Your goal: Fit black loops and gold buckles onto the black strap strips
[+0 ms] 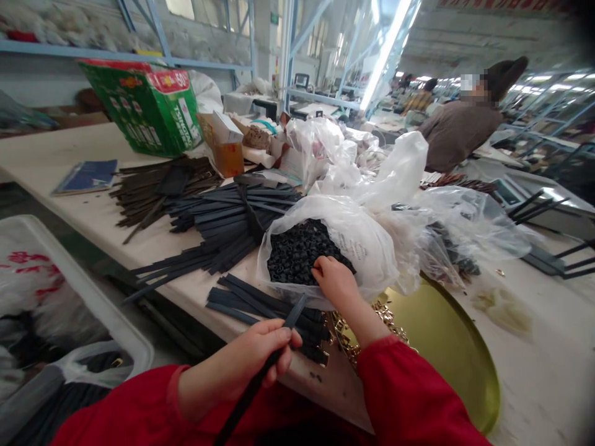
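Observation:
My left hand [260,353] is closed around a dark strap [251,390], whose narrow tip points up past my thumb. At the opening of a white plastic bag [367,241], my right hand [337,279] has its fingers pinched at the edge of many small black pieces [297,251]; whatever is between the fingertips is too small to make out. Between my hands and the bag lies a stack of dark straps [260,300], some with gold metal ends. Gold metal pieces [390,319] rest on a round golden tray [446,347], partly behind my right forearm.
Bundles of dark strips [227,217] and a blue booklet [87,176] lie on the table [548,347]. Behind them stand a green carton [144,114] and a small open box [225,145]. A white bin [93,297] is at the left. A person [460,133] is at the back right.

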The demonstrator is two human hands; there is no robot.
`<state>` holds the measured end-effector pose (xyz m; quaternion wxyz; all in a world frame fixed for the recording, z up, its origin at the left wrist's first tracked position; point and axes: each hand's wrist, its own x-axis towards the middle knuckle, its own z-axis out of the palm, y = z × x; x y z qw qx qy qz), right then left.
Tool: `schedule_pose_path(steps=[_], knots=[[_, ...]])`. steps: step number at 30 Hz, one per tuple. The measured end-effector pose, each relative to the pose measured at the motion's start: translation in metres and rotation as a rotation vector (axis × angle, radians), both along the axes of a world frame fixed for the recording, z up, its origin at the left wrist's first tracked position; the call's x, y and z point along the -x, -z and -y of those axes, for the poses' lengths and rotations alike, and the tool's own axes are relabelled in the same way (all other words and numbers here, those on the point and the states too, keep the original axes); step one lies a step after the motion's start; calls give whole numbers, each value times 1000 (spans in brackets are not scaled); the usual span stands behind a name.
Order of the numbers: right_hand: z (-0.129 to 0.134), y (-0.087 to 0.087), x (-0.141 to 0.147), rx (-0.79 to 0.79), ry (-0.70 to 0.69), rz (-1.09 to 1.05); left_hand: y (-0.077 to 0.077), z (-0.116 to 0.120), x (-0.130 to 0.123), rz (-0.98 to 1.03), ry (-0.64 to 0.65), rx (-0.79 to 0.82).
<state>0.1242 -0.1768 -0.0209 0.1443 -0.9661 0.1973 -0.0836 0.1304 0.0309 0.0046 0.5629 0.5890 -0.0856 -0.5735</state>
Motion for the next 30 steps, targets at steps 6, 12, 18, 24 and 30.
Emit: schedule_pose_path(steps=[6, 12, 18, 24, 30], knots=[[2, 11, -2, 16, -56, 1, 4, 5, 1, 25, 29, -10], [1, -5, 24, -128, -18, 201, -12, -1, 15, 100, 96, -10], [-44, -16, 93, -1195, 186, 391, -8, -7, 36, 231, 168, 41], [-92, -14, 140, -1837, 347, 537, -5, -12, 55, 589, 257, 75], [-103, -10, 160, -1906, 353, 618, -14, -17, 66, 749, 286, 50]])
